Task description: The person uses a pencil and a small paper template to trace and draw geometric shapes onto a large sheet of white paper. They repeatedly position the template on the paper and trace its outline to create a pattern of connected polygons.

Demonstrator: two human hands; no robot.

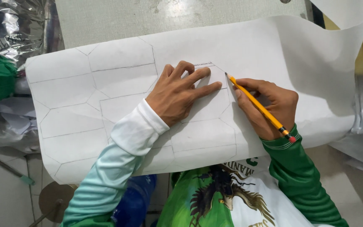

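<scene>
Pencil [259, 107], yellow, is pinched in the right hand [269, 107], its tip at the template's [209, 101] upper right corner, centre frame. Left hand [179, 94] lies spread, pressing template onto white paper [274, 46]. Keeping firm pressure and the tip tight against the edge should give a clean line.

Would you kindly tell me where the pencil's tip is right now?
In the head view, the yellow pencil in the right hand has its tip right of centre, at the template's upper right corner, beside the left hand.
</scene>
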